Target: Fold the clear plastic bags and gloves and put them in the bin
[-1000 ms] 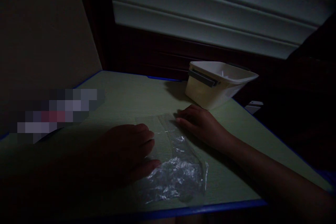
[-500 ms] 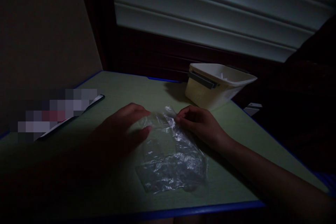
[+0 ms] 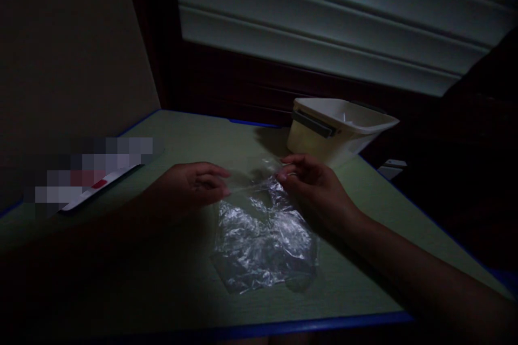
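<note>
Crinkled clear plastic bag lay on the green tabletop, its far edge pinched and lifted by left hand and right hand fingers; mouth seemingly barely parted, nothing inside.

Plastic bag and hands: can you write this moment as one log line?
left hand: pinching plastic bag far edge | right hand: pinching same edge | bag: crinkled, on green table | white bin: behind

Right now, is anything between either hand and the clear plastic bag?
Nothing visible. The left hand and right hand already pinch the clear plastic bag at its far edge. The white bin sits behind, apart.
</note>
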A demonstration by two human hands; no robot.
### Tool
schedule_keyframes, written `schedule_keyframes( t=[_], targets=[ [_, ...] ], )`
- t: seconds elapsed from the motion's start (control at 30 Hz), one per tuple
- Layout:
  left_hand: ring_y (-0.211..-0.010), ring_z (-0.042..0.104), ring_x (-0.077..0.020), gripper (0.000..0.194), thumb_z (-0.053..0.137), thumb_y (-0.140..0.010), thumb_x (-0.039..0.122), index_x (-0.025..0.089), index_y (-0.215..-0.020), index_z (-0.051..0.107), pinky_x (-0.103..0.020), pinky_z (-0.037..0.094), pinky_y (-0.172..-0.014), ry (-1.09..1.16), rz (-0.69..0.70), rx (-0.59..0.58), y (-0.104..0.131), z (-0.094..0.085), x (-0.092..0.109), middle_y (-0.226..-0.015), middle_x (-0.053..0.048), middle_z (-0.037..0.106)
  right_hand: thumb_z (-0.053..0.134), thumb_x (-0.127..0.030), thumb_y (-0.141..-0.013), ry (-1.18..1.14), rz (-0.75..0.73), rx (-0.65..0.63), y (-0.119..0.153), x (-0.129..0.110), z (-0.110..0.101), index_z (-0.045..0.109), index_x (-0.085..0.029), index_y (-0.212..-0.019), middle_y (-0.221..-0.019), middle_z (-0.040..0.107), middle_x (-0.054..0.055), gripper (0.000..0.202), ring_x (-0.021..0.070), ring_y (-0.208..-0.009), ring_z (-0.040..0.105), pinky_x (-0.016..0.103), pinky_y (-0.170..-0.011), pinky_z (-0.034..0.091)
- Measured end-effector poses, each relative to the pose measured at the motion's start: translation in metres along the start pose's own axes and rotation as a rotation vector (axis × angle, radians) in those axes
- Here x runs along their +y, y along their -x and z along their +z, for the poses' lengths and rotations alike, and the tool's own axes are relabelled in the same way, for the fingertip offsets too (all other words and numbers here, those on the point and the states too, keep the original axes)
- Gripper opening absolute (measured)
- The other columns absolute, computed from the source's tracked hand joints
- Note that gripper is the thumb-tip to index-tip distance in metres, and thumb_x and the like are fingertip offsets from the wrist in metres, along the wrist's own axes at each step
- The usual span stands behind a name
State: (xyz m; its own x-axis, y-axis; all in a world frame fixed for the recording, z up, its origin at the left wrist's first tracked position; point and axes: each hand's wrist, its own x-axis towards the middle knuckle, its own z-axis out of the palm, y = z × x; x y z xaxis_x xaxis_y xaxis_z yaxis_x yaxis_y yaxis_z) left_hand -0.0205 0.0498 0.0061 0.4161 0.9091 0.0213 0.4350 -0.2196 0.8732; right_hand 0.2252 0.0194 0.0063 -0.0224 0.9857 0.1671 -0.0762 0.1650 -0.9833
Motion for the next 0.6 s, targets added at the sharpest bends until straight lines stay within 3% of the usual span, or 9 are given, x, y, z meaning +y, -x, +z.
schedule_keyframes(
  t=[0.2, 0.33, 0.6],
  targets=[
    [-0.078, 0.070, -0.0196, 0.032, 0.066, -0.074, 0.044, 0.019, -0.093, 0.069, -0.032, 0.058, -0.071, -0.051, 0.032, 0.039, 0.000, -0.002, 0.001, -0.084, -0.004, 0.073, 0.083, -0.044, -0.065, 0.097, 0.174, -0.069, 0.000, -0.003, -0.001, 0.068, -0.018, -0.086, -0.072, 0.066, -0.001, 0.037, 0.0100, -0.060, 0.057, 0.023, -0.056, 0.043],
    [-0.078, 0.069, -0.0190, 0.030, 0.066, -0.072, 0.043, 0.018, -0.089, 0.068, -0.031, 0.057, -0.070, -0.036, 0.013, 0.038, 0.000, -0.002, 0.003, -0.082, -0.003, 0.073, 0.087, -0.041, -0.060, 0.070, 0.268, -0.119, -0.002, -0.007, -0.003, 0.070, -0.017, -0.083, -0.073, 0.069, 0.000, 0.037, 0.0104, -0.060, 0.059, 0.024, -0.058, 0.045],
    [-0.073, 0.068, -0.0198, 0.039, 0.061, -0.073, 0.045, 0.019, -0.101, 0.069, -0.031, 0.057, -0.067, -0.178, 0.105, -0.028, -0.002, -0.003, -0.007, -0.079, -0.004, 0.072, 0.089, -0.036, -0.053, 0.158, 0.227, -0.101, -0.008, -0.001, -0.010, 0.068, -0.016, -0.069, -0.062, 0.066, -0.003, 0.033, 0.0091, -0.056, 0.056, 0.024, -0.056, 0.041]
  ],
)
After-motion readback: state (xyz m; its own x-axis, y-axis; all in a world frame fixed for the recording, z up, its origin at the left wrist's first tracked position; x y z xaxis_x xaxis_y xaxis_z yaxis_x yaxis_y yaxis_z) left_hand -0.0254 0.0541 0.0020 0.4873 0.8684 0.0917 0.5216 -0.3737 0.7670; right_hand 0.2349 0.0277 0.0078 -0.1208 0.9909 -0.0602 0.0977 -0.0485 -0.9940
